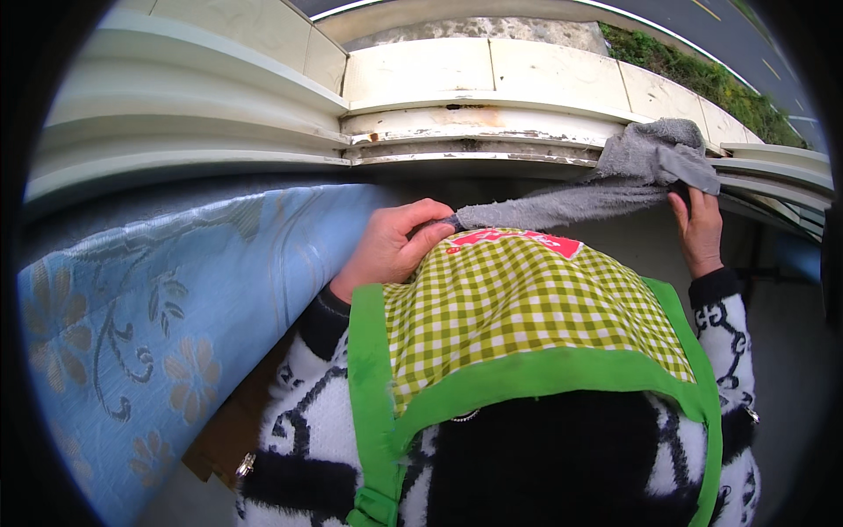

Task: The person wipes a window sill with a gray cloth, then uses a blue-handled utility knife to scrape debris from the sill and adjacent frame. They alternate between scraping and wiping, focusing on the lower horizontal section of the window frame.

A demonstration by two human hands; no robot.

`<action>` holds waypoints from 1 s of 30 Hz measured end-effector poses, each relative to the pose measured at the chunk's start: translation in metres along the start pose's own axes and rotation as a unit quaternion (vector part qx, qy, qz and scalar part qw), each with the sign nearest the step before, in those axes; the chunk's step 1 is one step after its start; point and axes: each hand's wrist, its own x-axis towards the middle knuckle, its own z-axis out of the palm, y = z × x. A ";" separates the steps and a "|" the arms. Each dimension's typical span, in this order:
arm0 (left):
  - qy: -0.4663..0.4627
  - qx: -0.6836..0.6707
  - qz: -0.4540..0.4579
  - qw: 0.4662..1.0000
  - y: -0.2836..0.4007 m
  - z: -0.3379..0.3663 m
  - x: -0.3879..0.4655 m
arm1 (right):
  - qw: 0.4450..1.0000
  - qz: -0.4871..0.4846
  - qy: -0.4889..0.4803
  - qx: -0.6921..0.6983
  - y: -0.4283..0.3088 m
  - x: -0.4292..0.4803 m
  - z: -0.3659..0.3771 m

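Observation:
A grey terry cloth (560,205) stretches between my two hands in front of the window sill. My left hand (400,242) pinches one end of it between thumb and fingers, close to the front of my checked apron (533,296). At the right, my right hand (699,221) grips the other side, where a folded flap hangs over the fingers. The bunched part of the cloth rests against the white window track (474,125). Paint is chipped along that track, and rust and dark dirt mark its grooves.
A blue mattress with a floral pattern (197,329) stands at my left, close to the sill. White window frame rails (197,85) rise at the left, and more rails (777,168) lie at the right. Outside are a tiled ledge (421,66), green shrubs (698,79) and a road (744,39).

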 end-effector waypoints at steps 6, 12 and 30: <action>0.071 -0.002 0.038 0.997 -0.005 -0.016 -0.003 | 0.997 -0.015 -0.074 0.026 -0.052 0.030 -0.006; 0.150 -0.028 -0.028 0.988 -0.008 -0.021 -0.022 | 0.989 -0.052 -0.086 0.105 -0.104 0.052 0.000; 0.399 0.440 0.265 0.759 0.020 -0.050 -0.015 | 0.784 0.329 0.254 0.461 -0.065 0.031 -0.060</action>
